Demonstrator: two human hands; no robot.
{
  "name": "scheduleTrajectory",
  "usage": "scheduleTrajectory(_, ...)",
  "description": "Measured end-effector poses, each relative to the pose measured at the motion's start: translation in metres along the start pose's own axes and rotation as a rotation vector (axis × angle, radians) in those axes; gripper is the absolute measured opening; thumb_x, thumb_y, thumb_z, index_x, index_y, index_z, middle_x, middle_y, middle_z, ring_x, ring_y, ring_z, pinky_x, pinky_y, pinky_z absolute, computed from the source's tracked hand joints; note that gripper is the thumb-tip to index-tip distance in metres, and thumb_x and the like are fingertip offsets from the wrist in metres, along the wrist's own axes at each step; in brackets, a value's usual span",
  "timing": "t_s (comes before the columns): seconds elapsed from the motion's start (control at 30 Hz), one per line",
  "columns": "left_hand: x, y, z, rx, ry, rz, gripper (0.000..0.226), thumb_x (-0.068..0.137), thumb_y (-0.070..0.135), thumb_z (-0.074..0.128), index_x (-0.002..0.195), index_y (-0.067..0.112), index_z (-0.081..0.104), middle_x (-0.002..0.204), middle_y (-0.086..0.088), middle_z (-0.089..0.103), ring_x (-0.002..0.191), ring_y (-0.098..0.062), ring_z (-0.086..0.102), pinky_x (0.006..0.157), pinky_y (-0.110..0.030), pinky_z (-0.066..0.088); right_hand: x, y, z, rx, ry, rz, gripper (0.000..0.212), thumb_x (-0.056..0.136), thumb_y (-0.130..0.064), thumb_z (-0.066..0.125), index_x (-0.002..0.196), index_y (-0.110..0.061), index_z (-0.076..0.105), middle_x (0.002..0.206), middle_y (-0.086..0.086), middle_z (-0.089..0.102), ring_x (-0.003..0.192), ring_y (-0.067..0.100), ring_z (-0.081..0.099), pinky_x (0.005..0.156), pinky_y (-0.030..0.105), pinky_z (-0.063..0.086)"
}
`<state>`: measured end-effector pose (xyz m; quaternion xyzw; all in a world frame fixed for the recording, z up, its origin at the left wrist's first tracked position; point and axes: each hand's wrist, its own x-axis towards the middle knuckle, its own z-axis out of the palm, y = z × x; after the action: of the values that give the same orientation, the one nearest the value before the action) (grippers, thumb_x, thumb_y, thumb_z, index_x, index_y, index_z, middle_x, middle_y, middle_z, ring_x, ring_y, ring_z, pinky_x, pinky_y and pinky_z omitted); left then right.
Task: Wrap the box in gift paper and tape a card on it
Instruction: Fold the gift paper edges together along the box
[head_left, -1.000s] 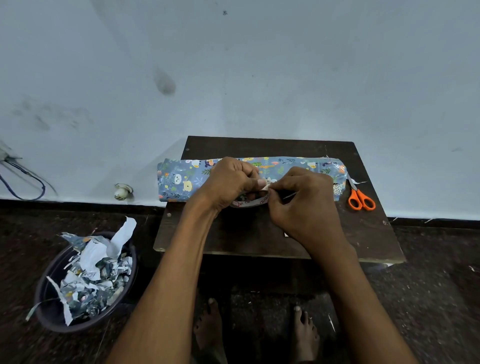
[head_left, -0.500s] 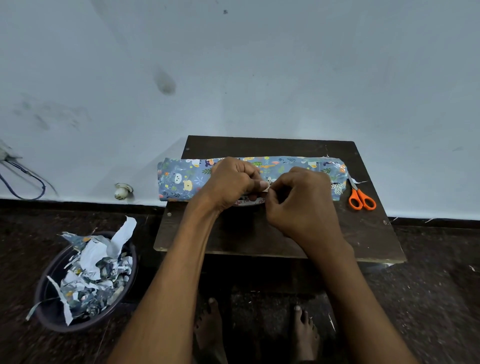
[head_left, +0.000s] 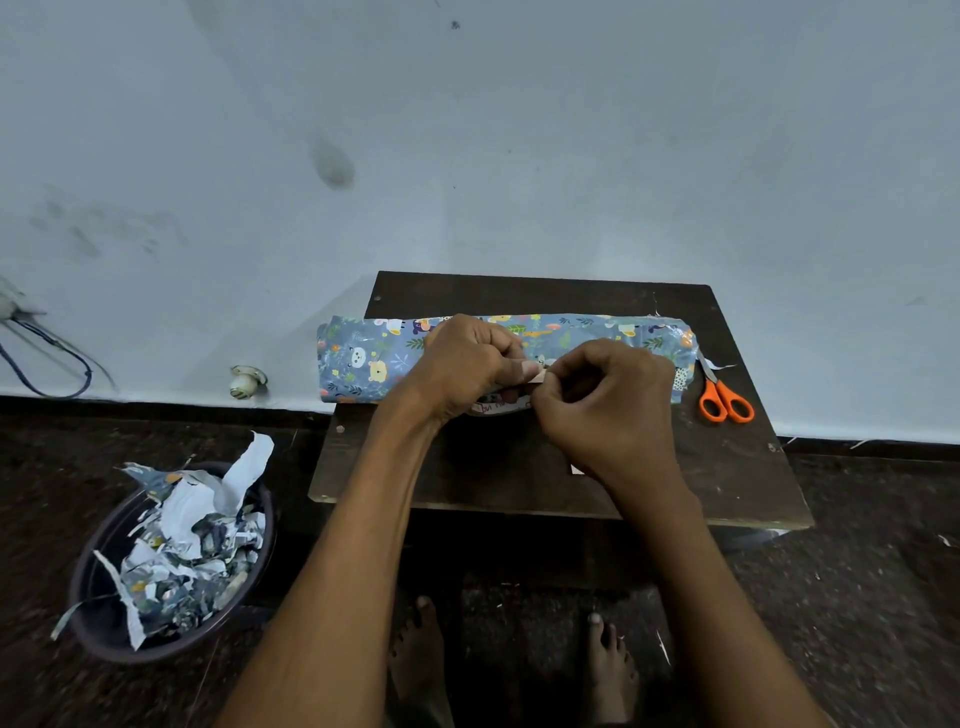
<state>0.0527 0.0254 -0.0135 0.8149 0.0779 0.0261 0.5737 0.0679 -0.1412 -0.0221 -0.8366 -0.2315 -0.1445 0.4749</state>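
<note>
Tape end being picked, hands closer than a second ago.
My left hand (head_left: 467, 364) grips the tape roll (head_left: 498, 408); my right hand (head_left: 602, 400) pinches its end beside the wrapped box (head_left: 363, 358).

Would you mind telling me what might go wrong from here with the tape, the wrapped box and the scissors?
1. The tape end pinched between the left hand and right hand may fold and stick to itself.
2. The wrapped box overhangs the table's left edge; a tug could tip it off.
3. The orange scissors lie beyond the right hand, awkward for cutting.

Blue animal-print wrapped box (head_left: 363, 358); orange-handled scissors (head_left: 726, 402); dark brown table (head_left: 727, 467); pale blue wall (head_left: 519, 156).
</note>
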Motion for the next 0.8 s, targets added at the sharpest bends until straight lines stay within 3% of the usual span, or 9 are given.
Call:
scheduleTrajectory(0.07,0.000,0.000,-0.001,-0.014,-0.004,-0.011,0.025,0.081,0.001,0.078,0.058,0.001,0.068,0.077,-0.028,0.068,0.095,-0.024,0.059,0.085,-0.035,0.052,0.001,0.003,0.000,0.089,-0.013,0.092,0.012,0.073,-0.025,0.069,0.064,-0.019,0.071,0.055,-0.008,0.066,0.052,0.010,0.065,0.060,0.028,0.055)
scheduleTrajectory(0.17,0.000,0.002,-0.001,-0.028,-0.006,-0.023,0.019,0.082,0.001,0.076,0.067,-0.008,0.070,0.075,-0.026,0.067,0.094,-0.024,0.059,0.086,-0.038,0.052,0.002,0.007,-0.004,0.251,-0.074,0.210,0.013,0.083,-0.017,0.071,0.071,-0.014,0.073,0.060,0.002,0.069,0.055,0.020,0.071,0.059,0.048,0.062)
scheduleTrajectory(0.23,-0.001,0.002,-0.001,-0.039,-0.008,-0.030,0.019,0.084,0.003,0.075,0.071,-0.010,0.071,0.082,-0.032,0.069,0.096,-0.024,0.060,0.085,-0.036,0.052,0.001,0.006,-0.007,0.358,-0.078,0.269,0.014,0.090,-0.008,0.072,0.076,-0.005,0.072,0.063,0.010,0.069,0.055,0.023,0.070,0.054,0.053,0.061)
scheduleTrajectory(0.37,-0.001,0.001,-0.001,-0.073,-0.006,-0.027,0.023,0.083,0.007,0.077,0.075,-0.014,0.071,0.078,-0.029,0.069,0.095,-0.027,0.061,0.076,-0.022,0.053,-0.003,0.004,-0.003,0.351,-0.056,0.264,0.017,0.087,-0.023,0.082,0.081,-0.010,0.073,0.067,0.002,0.071,0.056,0.021,0.071,0.054,0.049,0.061)
scheduleTrajectory(0.5,-0.001,0.001,-0.001,-0.062,-0.019,-0.026,0.015,0.070,0.031,0.074,0.064,0.017,0.079,0.060,-0.009,0.068,0.092,-0.020,0.062,0.090,-0.030,0.051,-0.008,0.003,0.008,0.300,0.054,0.266,0.013,0.084,-0.029,0.084,0.079,-0.020,0.076,0.068,-0.006,0.073,0.061,0.017,0.073,0.062,0.049,0.061)
scheduleTrajectory(0.57,-0.001,0.001,-0.002,-0.084,-0.034,-0.035,0.015,0.077,0.025,0.075,0.063,0.025,0.080,0.059,-0.006,0.068,0.091,-0.020,0.062,0.085,-0.028,0.053,-0.009,0.003,0.012,0.310,0.091,0.260,0.008,0.084,-0.024,0.084,0.079,-0.020,0.078,0.070,-0.007,0.074,0.064,0.016,0.073,0.063,0.048,0.062)
scheduleTrajectory(0.67,-0.003,0.003,-0.003,-0.087,-0.026,-0.041,0.027,0.090,0.009,0.070,0.064,0.014,0.078,0.065,-0.017,0.068,0.090,-0.026,0.062,0.074,-0.024,0.053,-0.011,0.005,0.015,0.307,0.120,0.236,0.004,0.084,-0.018,0.083,0.083,-0.020,0.080,0.076,-0.008,0.075,0.068,0.015,0.074,0.064,0.046,0.062)
scheduleTrajectory(0.73,-0.004,0.005,-0.003,-0.074,-0.016,-0.042,0.029,0.091,0.008,0.070,0.062,0.008,0.076,0.073,-0.027,0.069,0.091,-0.027,0.063,0.074,-0.026,0.053,-0.011,0.007,0.016,0.287,0.127,0.234,0.003,0.085,-0.015,0.082,0.085,-0.017,0.081,0.078,-0.007,0.076,0.068,0.014,0.074,0.064,0.045,0.062)
scheduleTrajectory(0.8,-0.004,0.006,-0.002,-0.065,-0.014,-0.042,0.034,0.091,0.009,0.070,0.057,0.014,0.075,0.069,-0.024,0.069,0.091,-0.027,0.064,0.077,-0.027,0.053,-0.011,0.008,0.017,0.262,0.126,0.231,0.001,0.086,-0.014,0.081,0.086,-0.014,0.082,0.077,-0.006,0.076,0.068,0.013,0.074,0.065,0.044,0.062)
